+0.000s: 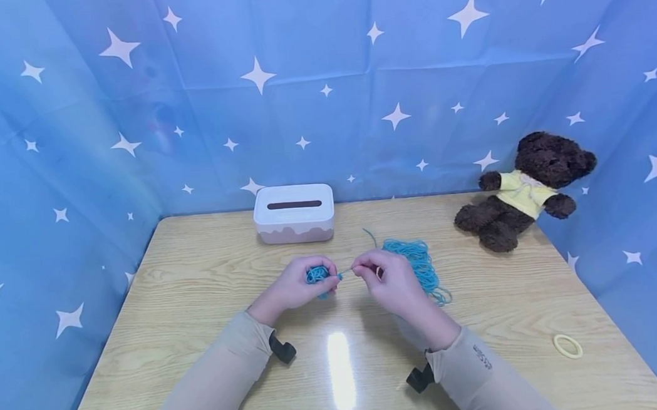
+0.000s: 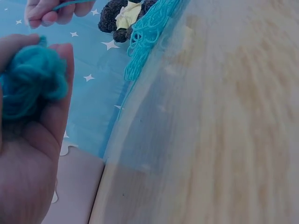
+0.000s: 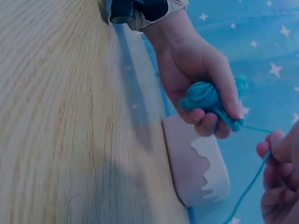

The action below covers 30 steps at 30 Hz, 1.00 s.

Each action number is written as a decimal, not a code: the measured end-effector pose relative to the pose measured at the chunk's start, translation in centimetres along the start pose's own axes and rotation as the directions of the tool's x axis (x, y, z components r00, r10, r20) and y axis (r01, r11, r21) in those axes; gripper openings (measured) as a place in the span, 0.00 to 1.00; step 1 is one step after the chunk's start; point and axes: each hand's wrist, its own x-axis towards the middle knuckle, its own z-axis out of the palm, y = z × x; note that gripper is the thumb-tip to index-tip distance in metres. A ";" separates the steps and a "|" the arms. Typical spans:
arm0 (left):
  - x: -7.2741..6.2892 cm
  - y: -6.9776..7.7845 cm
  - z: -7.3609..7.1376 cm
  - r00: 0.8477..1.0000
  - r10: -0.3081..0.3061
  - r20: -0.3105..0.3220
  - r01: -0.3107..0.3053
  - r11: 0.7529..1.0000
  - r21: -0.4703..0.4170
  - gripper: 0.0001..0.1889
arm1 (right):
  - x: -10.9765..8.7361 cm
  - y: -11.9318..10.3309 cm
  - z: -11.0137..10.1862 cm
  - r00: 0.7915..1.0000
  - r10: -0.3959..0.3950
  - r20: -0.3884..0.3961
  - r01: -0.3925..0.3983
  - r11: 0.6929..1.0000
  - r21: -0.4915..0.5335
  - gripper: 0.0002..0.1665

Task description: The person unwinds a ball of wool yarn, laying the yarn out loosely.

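My left grip (image 1: 295, 285): curled round yarn ball (image 1: 317, 274) | right grip (image 1: 394, 280): pinching its strand (image 3: 254, 129) | loose yarn (image 1: 418, 259) on table (image 1: 198, 294)

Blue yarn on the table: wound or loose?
Loose: the blue yarn lies in long slack loops near the right hand, not wrapped into a ball.

A white tissue box (image 1: 294, 214) with a dark slot stands at the wooden table's (image 1: 198, 288) far edge, before a blue curtain (image 1: 317, 17) printed with white stars. A dark brown teddy bear (image 1: 522, 196) in a yellow shirt tilts at the far right corner; a pale yellow ring (image 1: 556, 343) lies flat nearer the front.
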 end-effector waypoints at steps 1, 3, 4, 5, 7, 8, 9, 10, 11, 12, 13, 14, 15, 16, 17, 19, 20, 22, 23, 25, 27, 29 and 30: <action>0.0 0.0 0.0 1.000 0.010 -0.006 -0.010 1.000 0.012 0.02 | 0.0 0.0 0.1 1.000 0.001 0.006 -0.001 1.000 0.002 0.03; 0.0 0.1 0.1 0.999 0.035 -0.021 -0.035 0.999 0.029 0.02 | 0.0 0.0 0.3 1.000 0.008 0.025 -0.008 1.000 0.002 0.03; 0.0 0.0 0.1 0.999 0.044 -0.031 -0.042 0.998 0.039 0.03 | 0.0 0.0 0.4 0.999 0.015 0.039 -0.015 1.000 0.000 0.03; 0.0 0.0 0.1 0.998 0.056 -0.041 -0.054 0.997 0.046 0.03 | 0.0 0.0 0.4 0.998 0.022 0.054 -0.022 1.000 0.000 0.03; 0.0 -0.1 0.2 0.995 0.075 -0.059 -0.073 0.996 0.045 0.03 | 0.1 0.0 0.6 0.995 0.047 0.089 -0.047 0.999 0.003 0.04; 0.0 -0.1 0.2 0.994 0.083 -0.067 -0.080 0.996 0.041 0.03 | 0.1 -0.1 0.7 0.993 0.060 0.105 -0.061 0.998 0.005 0.05; 0.0 -0.2 0.2 0.993 0.088 -0.076 -0.085 0.996 0.039 0.03 | 0.1 -0.2 0.8 0.990 0.073 0.119 -0.074 0.997 0.010 0.07; 0.0 -0.3 0.3 0.992 0.093 -0.087 -0.090 0.995 0.037 0.03 | 0.2 -0.3 1.0 0.988 0.087 0.132 -0.090 0.996 0.016 0.09; 0.1 -0.4 0.3 0.991 0.094 -0.098 -0.091 0.995 0.031 0.04 | 0.3 -0.4 1.1 0.985 0.097 0.142 -0.101 0.995 0.022 0.10; 0.1 -0.5 0.3 0.990 0.092 -0.111 -0.090 0.996 0.023 0.04 | 0.3 -0.4 1.3 0.983 0.104 0.148 -0.110 0.993 0.030 0.11; 0.1 -0.5 0.4 0.988 0.091 -0.125 -0.089 0.996 0.018 0.05 | 0.4 -0.4 1.5 0.983 0.107 0.150 -0.114 0.993 0.038 0.11; 0.1 -0.6 0.4 0.986 0.088 -0.139 -0.086 0.996 0.015 0.05 | 0.4 -0.3 1.6 0.983 0.107 0.149 -0.115 0.992 0.044 0.11; 0.1 -0.5 0.4 0.985 0.086 -0.152 -0.085 0.996 0.012 0.05 | 0.5 -0.3 1.8 0.983 0.111 0.147 -0.120 0.992 0.051 0.10; 0.1 -0.5 0.4 0.983 0.086 -0.163 -0.086 0.996 0.006 0.05 | 0.5 -0.3 1.9 0.983 0.116 0.143 -0.125 0.990 0.058 0.09; 0.1 -0.5 0.4 0.982 0.082 -0.172 -0.083 0.997 -0.001 0.05 | 0.5 -0.2 2.0 0.984 0.117 0.136 -0.127 0.990 0.064 0.07; 0.1 -0.3 0.3 0.979 0.083 -0.185 -0.087 0.996 -0.011 0.05 | 0.6 -0.1 2.1 0.985 0.124 0.121 -0.134 0.988 0.077 0.05; 0.1 -0.3 0.3 0.979 0.084 -0.188 -0.088 0.996 -0.013 0.05 | 0.6 -0.1 2.2 0.985 0.125 0.117 -0.135 0.987 0.082 0.04; 0.1 -0.2 0.3 0.978 0.081 -0.192 -0.086 0.996 -0.020 0.05 | 0.5 0.1 2.3 0.987 0.118 0.108 -0.129 0.987 0.100 0.04; 0.1 -0.2 0.3 0.978 0.083 -0.193 -0.087 0.996 -0.017 0.06 | 0.5 0.2 2.4 0.989 0.110 0.103 -0.121 0.987 0.109 0.03; 0.1 -0.1 0.3 0.976 0.095 -0.196 -0.097 0.995 -0.003 0.06 | 0.5 0.2 2.4 0.991 0.093 0.097 -0.106 0.986 0.131 0.04; 0.1 -0.2 0.4 0.973 0.114 -0.201 -0.114 0.993 0.014 0.06 | 0.4 0.2 2.5 0.993 0.080 0.091 -0.093 0.984 0.151 0.04; 0.2 -0.1 0.5 0.968 0.139 -0.208 -0.134 0.990 0.037 0.07 | 0.4 0.1 2.5 0.993 0.077 0.087 -0.092 0.981 0.173 0.04; 0.2 -0.1 0.6 0.966 0.147 -0.213 -0.141 0.989 0.043 0.07 | 0.4 0.1 2.5 0.993 0.079 0.088 -0.094 0.979 0.184 0.04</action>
